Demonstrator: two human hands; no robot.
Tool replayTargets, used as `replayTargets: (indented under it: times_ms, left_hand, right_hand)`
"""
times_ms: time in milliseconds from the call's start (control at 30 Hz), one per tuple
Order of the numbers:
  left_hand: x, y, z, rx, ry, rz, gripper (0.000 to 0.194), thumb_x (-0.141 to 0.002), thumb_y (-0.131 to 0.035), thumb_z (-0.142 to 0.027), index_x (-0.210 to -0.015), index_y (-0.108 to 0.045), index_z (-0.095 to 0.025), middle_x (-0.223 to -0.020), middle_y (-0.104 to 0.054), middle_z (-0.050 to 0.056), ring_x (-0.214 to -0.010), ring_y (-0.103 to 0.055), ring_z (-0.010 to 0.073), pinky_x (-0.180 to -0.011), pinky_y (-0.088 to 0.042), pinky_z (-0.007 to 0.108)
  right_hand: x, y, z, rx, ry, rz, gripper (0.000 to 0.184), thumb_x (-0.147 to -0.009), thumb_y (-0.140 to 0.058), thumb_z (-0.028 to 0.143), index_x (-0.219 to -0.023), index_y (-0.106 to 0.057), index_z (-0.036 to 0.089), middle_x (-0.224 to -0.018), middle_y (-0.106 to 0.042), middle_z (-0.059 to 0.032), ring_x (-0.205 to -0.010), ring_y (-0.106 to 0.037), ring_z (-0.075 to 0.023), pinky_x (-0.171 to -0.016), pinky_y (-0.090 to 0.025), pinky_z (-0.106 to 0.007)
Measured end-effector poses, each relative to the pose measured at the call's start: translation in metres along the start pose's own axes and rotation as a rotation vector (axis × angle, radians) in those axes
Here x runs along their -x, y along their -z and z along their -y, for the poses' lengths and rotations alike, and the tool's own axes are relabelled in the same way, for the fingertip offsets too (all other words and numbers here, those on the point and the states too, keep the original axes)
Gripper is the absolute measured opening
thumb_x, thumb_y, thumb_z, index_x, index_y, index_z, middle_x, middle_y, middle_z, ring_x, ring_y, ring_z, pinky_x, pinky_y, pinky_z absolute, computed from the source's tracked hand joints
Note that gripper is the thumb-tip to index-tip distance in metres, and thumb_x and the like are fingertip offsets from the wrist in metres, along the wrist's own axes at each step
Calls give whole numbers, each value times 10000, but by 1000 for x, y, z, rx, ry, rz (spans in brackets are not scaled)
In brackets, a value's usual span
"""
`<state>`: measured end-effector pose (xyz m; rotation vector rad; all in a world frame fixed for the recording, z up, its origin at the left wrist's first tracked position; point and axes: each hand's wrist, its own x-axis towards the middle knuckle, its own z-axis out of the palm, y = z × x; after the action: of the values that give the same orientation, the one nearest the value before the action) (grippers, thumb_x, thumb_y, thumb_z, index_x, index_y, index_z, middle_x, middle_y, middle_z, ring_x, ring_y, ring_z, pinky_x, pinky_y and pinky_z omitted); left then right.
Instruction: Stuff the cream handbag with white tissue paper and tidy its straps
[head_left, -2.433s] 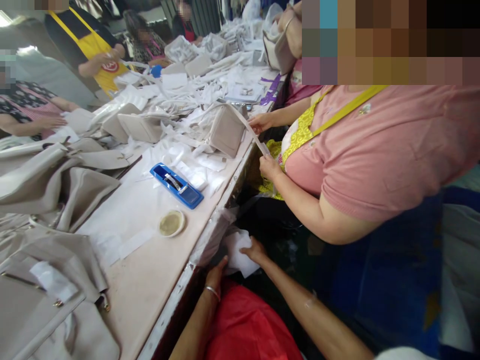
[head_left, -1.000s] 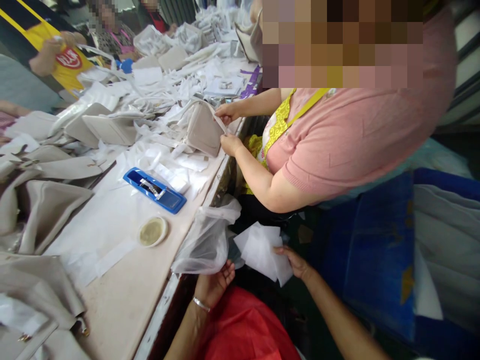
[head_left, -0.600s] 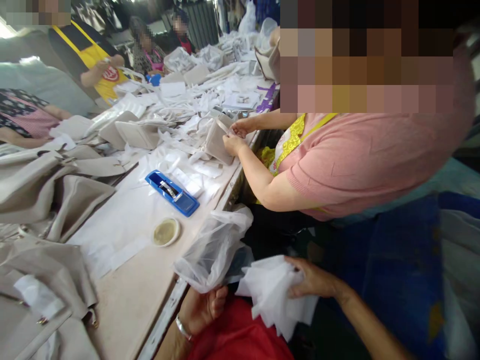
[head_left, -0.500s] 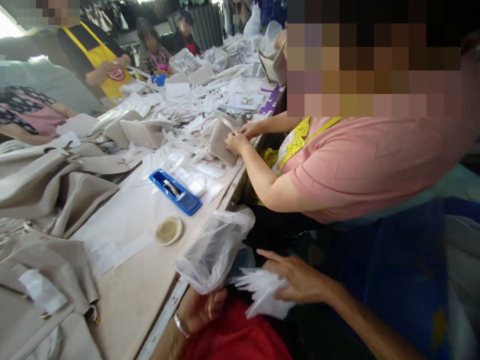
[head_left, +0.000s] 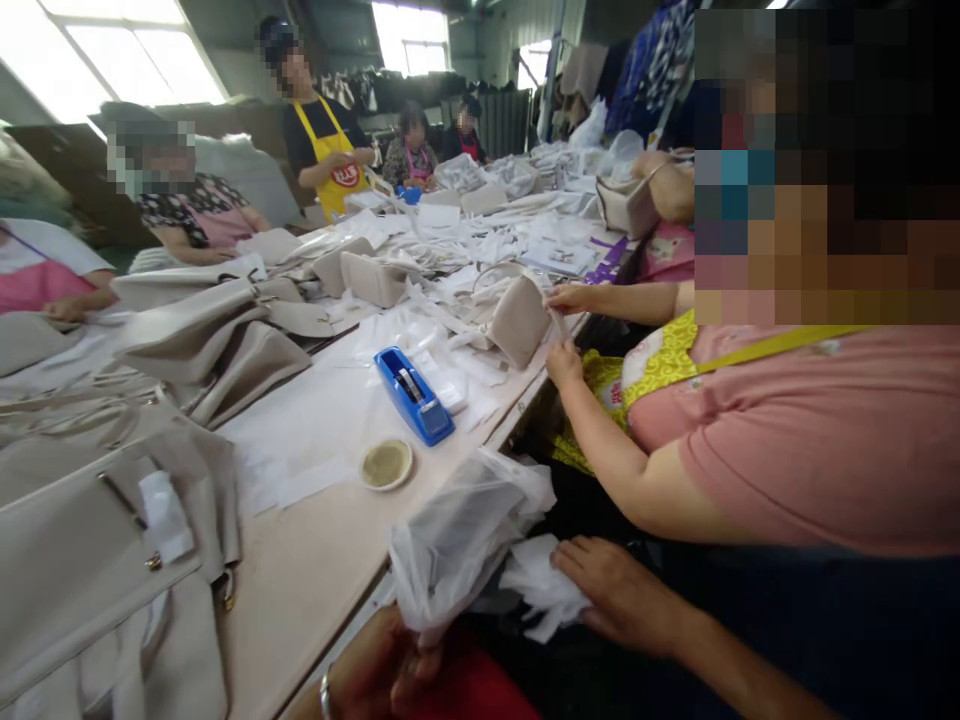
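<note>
My left hand (head_left: 382, 665) grips the bottom of a clear plastic bag (head_left: 465, 530) that stands puffed up at the table's edge. My right hand (head_left: 611, 590) rests on a crumpled bunch of white tissue sheets (head_left: 544, 590) just right of the bag's side, fingers curled over them. Both hands are low, over my red lap (head_left: 480, 690).
A blue tape dispenser (head_left: 414, 395) and a small round dish (head_left: 386, 464) sit on the long table (head_left: 315, 570). Beige handbags (head_left: 112, 530) pile at the left. A person in a pink shirt (head_left: 810, 440) handles a beige bag (head_left: 519, 322) beside me. Other workers stand across the table.
My right hand pulled white sheets out from under the table and brought them to the bag's side. My left hand took hold of the plastic bag and lifted it. My view tilted upward.
</note>
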<state>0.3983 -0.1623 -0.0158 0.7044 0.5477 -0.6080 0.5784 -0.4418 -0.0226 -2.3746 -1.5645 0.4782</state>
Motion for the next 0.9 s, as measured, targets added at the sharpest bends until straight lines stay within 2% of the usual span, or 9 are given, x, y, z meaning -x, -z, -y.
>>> replayTargets:
  times_ms: [133,300,400,500,600,700,767,833,900]
  left_hand:
    - [5,6,7,4,65,-26,172,-686,-519,-296,-598,-509,-148,-477,-491,3,-272,-327,39,-277,-191,163]
    - [-4,22,8,-41,176,33,215,-594,-542,-355,-552,-474,-155,-453,-489,4,-245,-302,48,-231,-176,170]
    - [-5,27,5,-49,182,49,234,-581,-539,-366,-513,-457,-158,-421,-476,4,-233,-281,49,-222,-151,173]
    - [-3,28,3,-70,168,28,216,-575,-524,-357,-515,-472,-156,-410,-472,6,-232,-281,55,-226,-126,181]
    - [-1,23,3,-78,107,-29,191,-600,-517,-340,-561,-490,-155,-430,-473,-6,-253,-299,50,-257,-112,177]
    - [7,13,6,-185,-42,-88,343,-719,-488,-465,-593,-508,-147,-458,-502,3,-275,-336,52,-297,-135,183]
    - [18,5,9,-309,-205,-225,466,-782,-417,-569,-622,-514,-142,-488,-540,20,-278,-340,55,-315,-145,194]
    - [35,-3,12,-471,-419,-535,474,-838,-371,-581,-730,-532,-148,-545,-578,18,-310,-383,74,-329,-222,203]
    - [52,-14,13,-731,-677,-866,354,-878,-415,-499,-930,-535,-170,-711,-647,34,-454,-537,124,-417,-407,227]
  right_hand:
    - [27,17,17,105,53,-4,621,-642,-551,77,-1238,-472,235,-1342,-495,-93,-1055,-520,-266,-892,-420,-403]
    - [-10,10,29,332,170,112,367,-633,-534,69,-984,-546,177,-1527,-210,-142,-855,-601,-236,-678,-466,-365]
    - [-47,7,25,411,68,177,390,-609,-604,84,-985,-556,172,-1442,-359,-190,-828,-623,-265,-638,-473,-358]
    - [-69,5,14,455,4,237,444,-534,-658,53,-962,-589,145,-1148,-605,-166,-840,-623,-300,-625,-475,-340]
    - [-68,4,5,469,26,241,429,-535,-630,44,-950,-578,142,-962,-648,-113,-823,-611,-280,-655,-466,-332]
    - [-46,12,6,410,61,204,453,-523,-568,51,-962,-547,160,-945,-626,-92,-817,-587,-272,-699,-438,-355]
    - [-29,24,12,336,91,182,478,-508,-517,38,-964,-533,180,-956,-611,-79,-858,-568,-279,-735,-412,-374]
    - [-15,40,21,283,114,190,482,-512,-482,28,-959,-525,203,-970,-602,-63,-872,-551,-273,-755,-387,-385]
    - [-8,58,30,261,122,220,452,-535,-467,25,-938,-528,219,-956,-602,-49,-856,-543,-265,-751,-364,-386]
